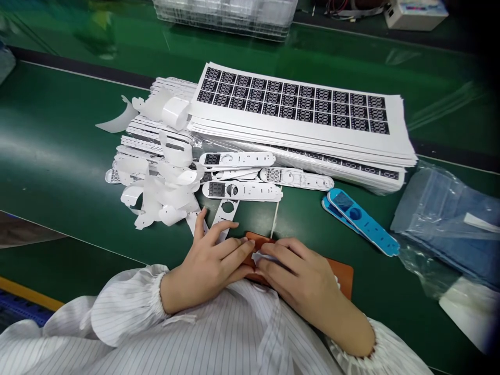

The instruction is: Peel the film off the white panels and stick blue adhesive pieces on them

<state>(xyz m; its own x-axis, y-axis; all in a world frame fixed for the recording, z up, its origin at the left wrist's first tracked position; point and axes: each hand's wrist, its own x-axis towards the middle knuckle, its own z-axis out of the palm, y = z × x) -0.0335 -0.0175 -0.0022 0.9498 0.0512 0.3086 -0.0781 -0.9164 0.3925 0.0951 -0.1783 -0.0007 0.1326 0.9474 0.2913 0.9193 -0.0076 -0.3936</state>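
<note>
An orange-brown block (344,276) lies on the green table close to my body, mostly covered by my hands. My right hand (302,273) is closed over it, its fingers round a small white piece (258,256). From the left, my left hand (213,260) meets it at the block's left end. Its thumb and index finger are drawn together there, while the outer fingers spread apart; whatever lies between them is hidden. Just beyond the hands are white panels (253,191) with dark digit windows. Two blue panels (361,221) rest to the right.
Curled, peeled backing papers (167,200) heap over stacked white strips (136,138) at the left. Behind lies a stack of printed label sheets (292,122). A bag of blue panels (449,224) sits at right; a clear plastic tray (226,18) and a white box (416,14) stand at the back.
</note>
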